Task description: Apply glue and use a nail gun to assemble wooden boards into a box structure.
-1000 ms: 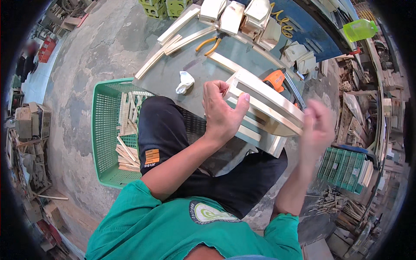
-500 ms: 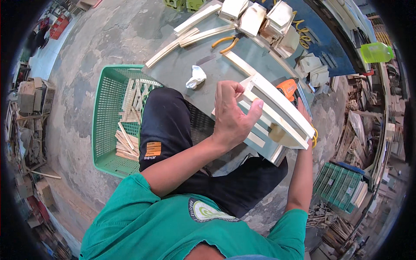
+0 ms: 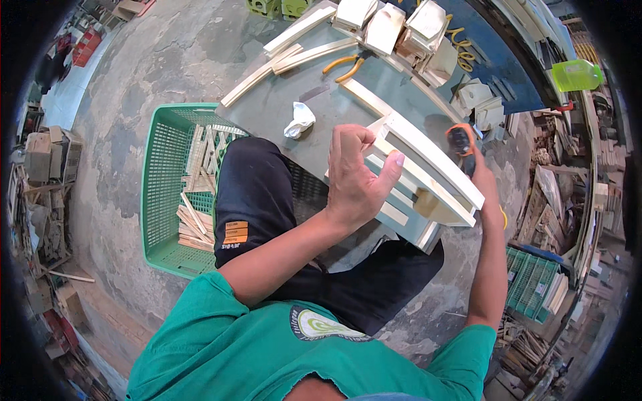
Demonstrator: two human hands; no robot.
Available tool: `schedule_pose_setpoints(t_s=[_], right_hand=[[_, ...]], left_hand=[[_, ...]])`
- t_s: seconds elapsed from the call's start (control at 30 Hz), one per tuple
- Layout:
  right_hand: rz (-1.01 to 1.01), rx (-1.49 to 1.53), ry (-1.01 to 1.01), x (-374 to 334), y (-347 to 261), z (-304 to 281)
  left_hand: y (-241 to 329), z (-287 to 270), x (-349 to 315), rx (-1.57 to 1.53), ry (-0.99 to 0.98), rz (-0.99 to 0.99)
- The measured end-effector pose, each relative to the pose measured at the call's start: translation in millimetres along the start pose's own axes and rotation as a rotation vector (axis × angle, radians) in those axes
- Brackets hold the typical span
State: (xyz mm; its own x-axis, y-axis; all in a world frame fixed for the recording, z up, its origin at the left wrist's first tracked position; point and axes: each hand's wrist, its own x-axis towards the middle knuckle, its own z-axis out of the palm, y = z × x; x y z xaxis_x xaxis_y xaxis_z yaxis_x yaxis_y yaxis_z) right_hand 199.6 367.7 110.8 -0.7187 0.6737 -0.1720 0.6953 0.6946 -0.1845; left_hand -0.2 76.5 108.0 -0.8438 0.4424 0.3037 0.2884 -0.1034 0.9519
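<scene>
My left hand (image 3: 358, 177) is closed around the near left end of a pale wooden frame (image 3: 438, 160), its thumb along the wood. The frame has two long curved rails joined by short cross pieces, and it stands tilted on a grey work table (image 3: 277, 120). To the right of the frame, my right hand (image 3: 485, 179) grips an orange and black nail gun (image 3: 461, 140) by its handle. The nail gun is raised beside the frame, apart from it. My right fingers are partly hidden behind the handle.
Pincers with orange handles (image 3: 348, 67), a crumpled white cloth (image 3: 299, 120) and loose wooden strips (image 3: 297, 32) lie on the table. Wood blocks (image 3: 386, 30) and a coiled yellow hose (image 3: 463, 50) are at the far side. A green basket (image 3: 157, 194) of sticks stands left.
My right hand has lifted the nail gun and moved it outward to the right, turning it upright. My left hand and the wooden frame have hardly moved.
</scene>
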Motion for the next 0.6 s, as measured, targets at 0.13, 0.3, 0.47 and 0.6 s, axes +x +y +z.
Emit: schedule_pose_setpoints(t_s=[0.13, 0.3, 0.47, 0.6], right_hand=[[0.201, 0.188, 0.080, -40.0, -11.7, -44.8], [0.125, 0.134, 0.151, -56.0, -31.9, -28.4], [-0.034, 0.021, 0.068, -14.1, -8.3, 32.9], [-0.139, -0.043, 0.053, 8.3, -18.8, 57.6]], left_hand=[[-4.2, 2.4, 0.0, 0.000, 0.027, 0.048], [-9.2, -3.0, 2.5, 0.012, 0.039, 0.075], [-19.1, -18.9, 4.9, 0.048, -0.040, 0.236], [-25.1, -29.6, 8.2, 0.077, -0.074, 0.349]])
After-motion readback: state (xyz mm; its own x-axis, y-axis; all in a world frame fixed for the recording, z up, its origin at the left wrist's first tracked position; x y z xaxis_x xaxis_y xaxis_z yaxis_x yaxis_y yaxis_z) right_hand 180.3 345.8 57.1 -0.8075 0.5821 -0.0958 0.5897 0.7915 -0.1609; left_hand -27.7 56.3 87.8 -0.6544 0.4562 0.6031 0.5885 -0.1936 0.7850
